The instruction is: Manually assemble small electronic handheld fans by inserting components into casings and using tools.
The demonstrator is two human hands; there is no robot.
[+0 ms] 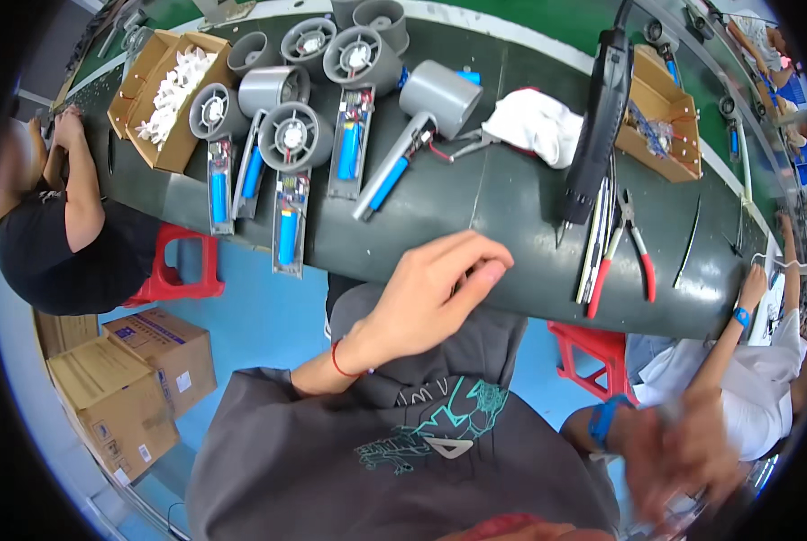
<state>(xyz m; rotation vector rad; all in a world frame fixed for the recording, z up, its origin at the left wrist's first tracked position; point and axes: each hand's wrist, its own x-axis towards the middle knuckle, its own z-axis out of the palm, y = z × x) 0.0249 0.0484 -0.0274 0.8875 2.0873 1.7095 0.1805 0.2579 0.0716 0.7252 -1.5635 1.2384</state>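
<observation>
Two hands: left hand [426,302] hovers at the dark green surface [511,225] edge, fingers loosely curled, empty; right hand [683,451] blurred, grip unclear.
Nearest thing: grey plastic fan unit with blue battery handle [417,131], lying beyond the left hand.
Handling: probably light, stiff; exposed wires fragile, so hold the round housing.

I get bright, even overhead light with soft, short shadows. The dark bench [511,207] shows a faint sheen near the pliers. Fisheye distortion bends its straight edge into an arc, and black vignette fills the corners. My right hand [683,451] is smeared by motion blur; my left hand [430,302] stays sharp.
</observation>
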